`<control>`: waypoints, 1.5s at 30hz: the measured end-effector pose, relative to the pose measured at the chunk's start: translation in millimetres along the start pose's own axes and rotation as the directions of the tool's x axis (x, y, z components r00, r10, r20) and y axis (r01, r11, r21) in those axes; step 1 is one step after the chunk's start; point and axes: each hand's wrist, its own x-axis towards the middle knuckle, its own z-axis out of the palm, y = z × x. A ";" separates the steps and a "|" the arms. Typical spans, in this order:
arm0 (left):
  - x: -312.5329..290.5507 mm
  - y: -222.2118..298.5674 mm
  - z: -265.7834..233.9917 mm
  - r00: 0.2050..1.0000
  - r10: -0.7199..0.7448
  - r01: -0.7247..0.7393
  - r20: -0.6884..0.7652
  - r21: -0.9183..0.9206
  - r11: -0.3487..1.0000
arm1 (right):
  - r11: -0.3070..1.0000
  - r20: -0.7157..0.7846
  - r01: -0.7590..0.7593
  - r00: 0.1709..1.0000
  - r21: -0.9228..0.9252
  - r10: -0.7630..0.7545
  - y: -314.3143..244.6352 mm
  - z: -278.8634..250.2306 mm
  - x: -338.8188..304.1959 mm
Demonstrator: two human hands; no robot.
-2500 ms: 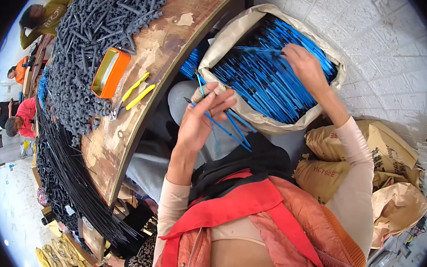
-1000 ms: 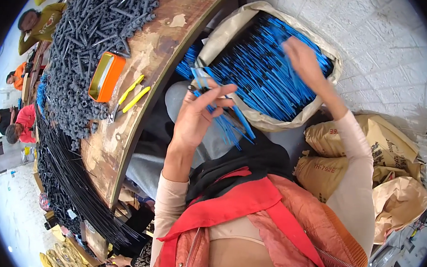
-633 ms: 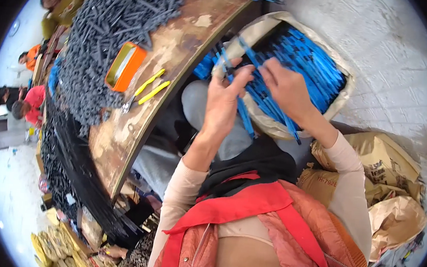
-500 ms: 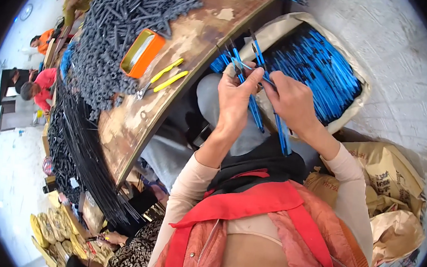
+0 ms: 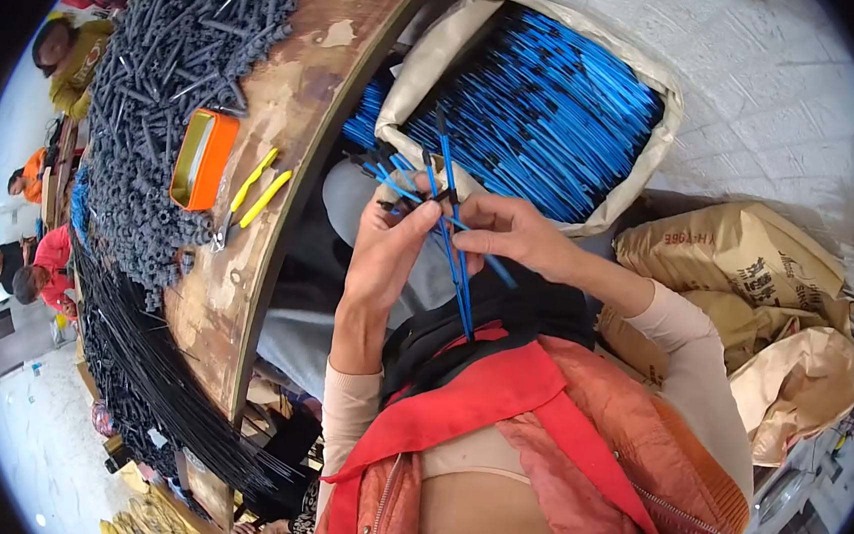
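Observation:
My left hand is closed around a small bunch of thin blue rods with black fittings, held upright in front of my waist. My right hand is closed at the same bunch, its thumb and finger pinching one of the blue rods beside the left thumb. Just beyond my hands stands an open pale sack, filled with many similar blue rods with black ends. Which rod is in which fingers is partly hidden where the fingertips meet.
A curved wooden table on the left bears a heap of dark grey tubular parts, an orange box, yellow-handled pliers and long black rods. Brown paper sacks lie at right. Other people sit along the far left.
My view has swung, so the table and sack appear farther left. Both hands stay together at the rods; the rod bunch has turned and my right hand has shifted its hold.

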 end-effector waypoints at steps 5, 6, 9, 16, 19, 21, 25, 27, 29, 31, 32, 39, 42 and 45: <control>-5.8 -15.2 -14.4 0.996 -0.022 0.020 0.092 0.015 1.000 | 0.946 0.073 0.007 0.997 -0.325 0.017 6.4 -10.9 -11.4; -8.6 -15.7 -15.4 0.995 -0.038 0.038 0.094 0.003 0.999 | 0.866 0.098 0.061 0.995 -0.496 -0.013 -0.2 -19.3 -12.2; -18.0 -13.6 -10.0 0.998 -0.059 0.059 -0.005 0.135 0.989 | 0.716 -0.223 -0.030 0.958 -0.697 -0.178 -26.3 -54.8 -2.2; -5.9 -5.6 12.6 0.998 -0.066 0.066 -0.004 0.175 0.982 | -0.004 -0.131 -0.155 0.847 -0.988 -0.516 11.8 -141.2 35.0; 5.2 0.5 -1.1 0.996 -0.033 0.038 -0.086 0.064 0.997 | 0.091 -0.183 -0.160 0.894 -0.983 -0.408 0.7 -136.1 36.5; 8.2 4.0 -4.8 0.994 -0.020 0.027 -0.107 0.064 0.998 | 0.026 -0.301 -0.320 0.855 -0.947 -0.422 -5.6 -140.2 31.5; 15.1 14.0 -5.1 0.989 -0.042 0.045 -0.143 0.021 0.999 | 0.652 -0.410 -0.182 0.886 -0.736 -0.217 -35.2 -182.8 12.4; 23.4 17.8 -9.4 0.992 -0.006 0.006 -0.126 0.004 1.000 | 0.800 -0.426 -0.114 0.885 -0.589 -0.187 -53.5 -177.6 3.2; 32.4 19.3 -11.5 0.992 0.003 -0.003 -0.123 -0.003 1.000 | 0.912 -0.388 0.005 0.904 -0.409 -0.179 -72.5 -170.7 -4.3; 44.3 19.2 -14.6 0.991 -0.018 0.019 -0.129 0.006 1.000 | 0.903 -0.373 0.071 0.895 -0.423 -0.245 -93.0 -160.6 -7.3; 47.8 17.3 -13.3 0.992 -0.013 0.014 -0.125 0.010 1.000 | 0.894 -0.363 0.130 0.881 -0.429 -0.302 -104.1 -151.8 -9.2; 46.2 8.5 21.7 0.979 0.089 -0.075 -0.183 0.082 0.994 | 0.879 -0.157 0.052 0.977 -0.473 -0.142 -109.7 -53.5 -6.3; 44.6 3.5 26.8 0.963 0.143 -0.093 -0.230 0.214 0.972 | 0.889 -0.174 -0.033 0.983 -0.457 -0.053 -66.1 -17.3 -11.0; 32.4 2.9 31.0 0.959 0.099 -0.033 -0.266 0.242 0.970 | 0.953 -0.228 0.053 0.965 -0.297 -0.125 -38.6 -10.8 -16.2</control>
